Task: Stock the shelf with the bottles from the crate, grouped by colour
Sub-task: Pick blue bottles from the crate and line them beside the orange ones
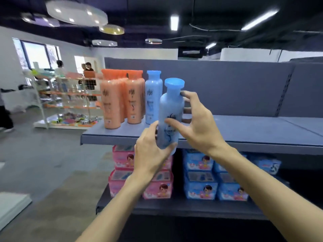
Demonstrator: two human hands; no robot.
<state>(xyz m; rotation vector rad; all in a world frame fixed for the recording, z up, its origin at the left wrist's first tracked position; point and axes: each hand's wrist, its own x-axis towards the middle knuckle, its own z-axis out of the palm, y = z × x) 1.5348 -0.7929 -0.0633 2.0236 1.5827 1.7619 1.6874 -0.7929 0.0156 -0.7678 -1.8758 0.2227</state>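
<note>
Two blue bottles (170, 110); orange bottles (122, 100) uncountable

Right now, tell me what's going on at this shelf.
A person is stocking bottles. Both hands hold a blue bottle in front of the grey shelf: the left hand grips its base, the right hand curls around its body. It is not yet set down. On the shelf, orange bottles stand grouped at the left, with one blue bottle beside them.
</note>
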